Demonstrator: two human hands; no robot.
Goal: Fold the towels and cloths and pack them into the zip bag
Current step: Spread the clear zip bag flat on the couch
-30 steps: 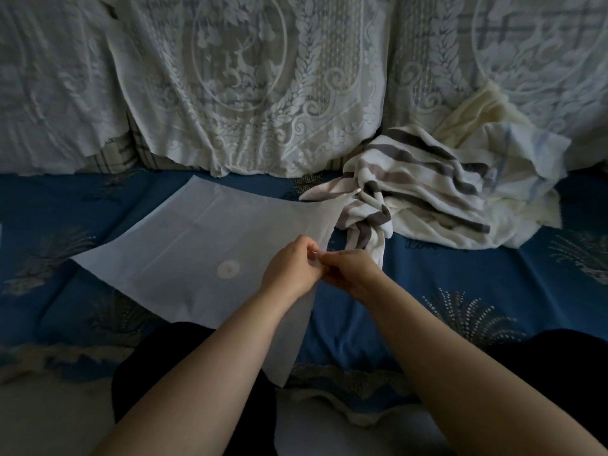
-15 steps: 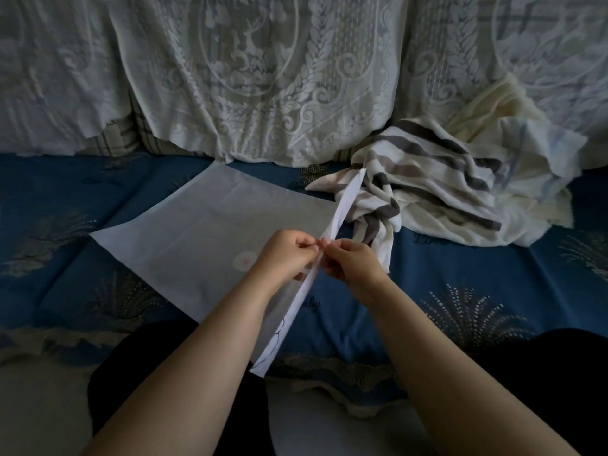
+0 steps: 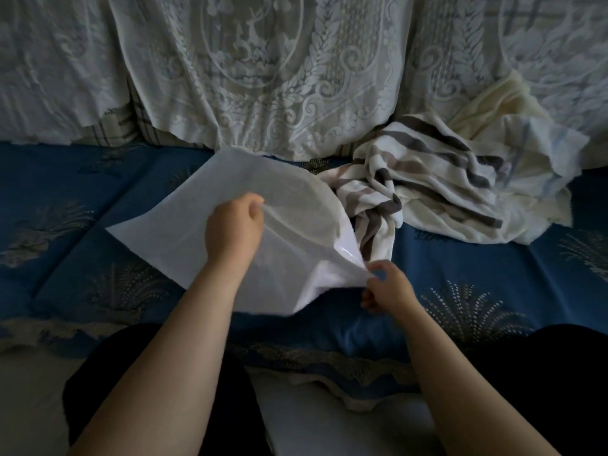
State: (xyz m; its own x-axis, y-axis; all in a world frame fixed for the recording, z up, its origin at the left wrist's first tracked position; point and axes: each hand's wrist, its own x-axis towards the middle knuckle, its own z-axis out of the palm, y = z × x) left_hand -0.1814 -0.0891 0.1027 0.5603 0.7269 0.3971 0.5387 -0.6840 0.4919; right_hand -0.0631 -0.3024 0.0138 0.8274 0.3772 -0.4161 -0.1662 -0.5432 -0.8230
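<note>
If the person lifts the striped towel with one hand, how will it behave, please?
The crumpled grey-and-white striped towel will probably hang floppy, since it lies in loose folds on the blue patterned cover. It is unlikely to slip, because its surface looks soft and matt. Its far edge lies against the pale cloths, so those may drag along.

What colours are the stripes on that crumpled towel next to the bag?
The striped towel is cream-white with dark grey and beige bands, seen in the head view.

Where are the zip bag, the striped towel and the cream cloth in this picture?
zip bag point(image 3: 184, 235): head view, on its flat left panel.
striped towel point(image 3: 424, 169): head view, on a grey stripe mid-pile.
cream cloth point(image 3: 500, 100): head view, on its upper fold.
</note>
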